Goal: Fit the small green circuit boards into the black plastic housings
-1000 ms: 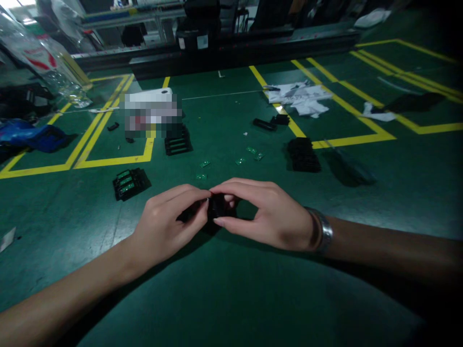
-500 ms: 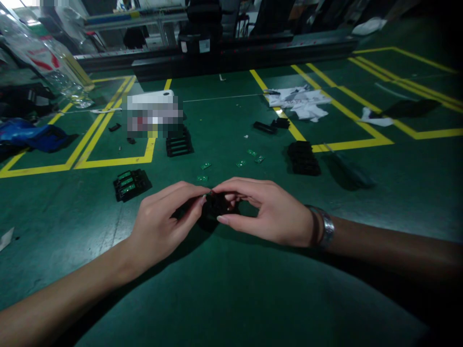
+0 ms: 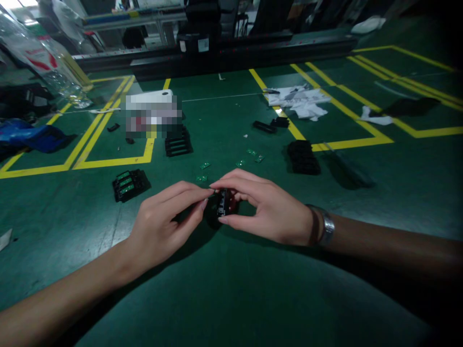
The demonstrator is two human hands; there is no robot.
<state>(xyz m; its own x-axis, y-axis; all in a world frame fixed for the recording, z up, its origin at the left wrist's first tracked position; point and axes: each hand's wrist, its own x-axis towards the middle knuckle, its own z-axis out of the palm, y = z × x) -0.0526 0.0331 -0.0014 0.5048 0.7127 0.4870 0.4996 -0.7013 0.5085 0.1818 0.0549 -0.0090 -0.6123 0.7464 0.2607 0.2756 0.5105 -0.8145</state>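
Observation:
Both my hands meet over a small black plastic part [image 3: 221, 208] at the middle of the green table [image 3: 231, 289]. My right hand [image 3: 267, 209], with a metal watch on the wrist, pinches the part between thumb and fingers. My left hand [image 3: 164, 224] touches its left side with closed fingertips. Several small green chips [image 3: 240, 162] lie just beyond my hands. A black holder with green chips in it [image 3: 129, 183] sits to the left.
More black holders [image 3: 178, 143] and a black stack [image 3: 303, 156] lie further back. White papers [image 3: 300, 100] rest on yellow floor-tape lines. A blue bag [image 3: 32, 135] and clear plastic bags [image 3: 43, 58] sit at the far left. A dark conveyor frame [image 3: 224, 48] runs along the back.
The black part has been turned in my fingers, and a lighter face of it now shows. Both hands shifted slightly away from me.

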